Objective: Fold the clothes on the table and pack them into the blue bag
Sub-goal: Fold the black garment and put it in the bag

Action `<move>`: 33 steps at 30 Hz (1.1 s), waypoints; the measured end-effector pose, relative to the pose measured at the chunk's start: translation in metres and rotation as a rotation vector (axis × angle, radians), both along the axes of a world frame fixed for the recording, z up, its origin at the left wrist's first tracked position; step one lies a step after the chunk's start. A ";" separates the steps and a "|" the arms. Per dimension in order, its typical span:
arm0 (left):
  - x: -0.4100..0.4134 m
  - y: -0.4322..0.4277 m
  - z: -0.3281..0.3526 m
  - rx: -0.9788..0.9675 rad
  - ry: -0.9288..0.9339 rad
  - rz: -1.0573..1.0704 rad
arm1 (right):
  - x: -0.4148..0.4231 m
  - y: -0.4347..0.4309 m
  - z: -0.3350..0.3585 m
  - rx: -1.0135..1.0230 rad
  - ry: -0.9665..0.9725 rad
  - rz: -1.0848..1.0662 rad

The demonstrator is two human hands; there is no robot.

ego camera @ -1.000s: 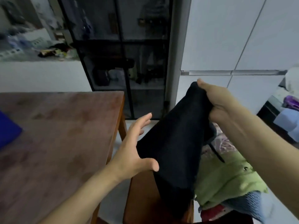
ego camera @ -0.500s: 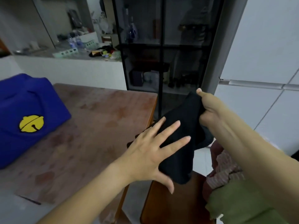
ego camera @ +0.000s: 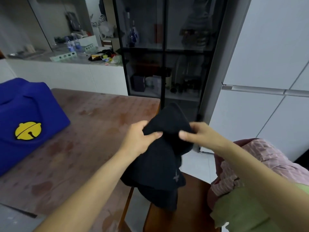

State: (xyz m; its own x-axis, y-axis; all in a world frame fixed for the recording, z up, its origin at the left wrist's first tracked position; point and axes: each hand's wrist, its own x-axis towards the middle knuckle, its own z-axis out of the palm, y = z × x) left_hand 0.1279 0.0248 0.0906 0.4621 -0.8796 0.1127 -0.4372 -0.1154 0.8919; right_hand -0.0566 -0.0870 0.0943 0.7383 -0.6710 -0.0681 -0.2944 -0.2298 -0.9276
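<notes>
Both hands: grasp one black garment (ego camera: 160, 164) at its bunched top, thumbs on the near side, fingers curled behind the cloth.
Left hand (ego camera: 140, 138): pinches the cloth's 9 o'clock side.
Right hand (ego camera: 199, 136): pinches the 3 o'clock side.
Black garment: hangs in the air just past the table's right edge and droops over a wooden chair seat (ego camera: 192, 206).
Clothes pile: at 4 o'clock of the hands, a pink striped garment (ego camera: 250, 164) lies above a green garment (ego camera: 242, 211).
Blue bag (ego camera: 30, 114): at 9 o'clock, well apart, standing on the table; yellow bell patch (ego camera: 28, 130) on the near face; its inside is hidden.
Table (ego camera: 93, 131): brown, blotchy wood.
Room: glass-door cabinet (ego camera: 167, 56) with bottles at 12 o'clock; cluttered white counter (ego camera: 66, 71) at 10 o'clock; white cupboard panels (ego camera: 267, 64) at 2 o'clock.
</notes>
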 end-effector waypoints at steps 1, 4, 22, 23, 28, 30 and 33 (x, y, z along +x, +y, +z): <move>0.005 0.001 0.003 -0.002 0.005 0.000 | -0.005 0.001 -0.010 -0.026 0.076 0.078; 0.019 0.002 0.008 0.030 0.012 -0.036 | -0.008 -0.001 -0.042 -0.289 0.268 0.050; -0.005 0.034 0.021 0.003 -0.218 -0.127 | 0.058 0.001 0.034 0.384 -0.358 -0.373; -0.016 0.038 0.023 0.025 -0.206 -0.197 | 0.061 0.002 0.034 0.419 -0.363 -0.381; -0.043 0.041 0.006 0.142 -0.430 -0.226 | 0.066 0.002 0.038 0.582 -0.397 -0.426; -0.042 0.037 0.003 0.010 -0.296 -0.169 | 0.068 0.002 0.041 0.648 -0.421 -0.441; -0.038 0.027 0.010 -0.092 -0.067 -0.145 | 0.072 0.006 0.042 0.673 -0.433 -0.444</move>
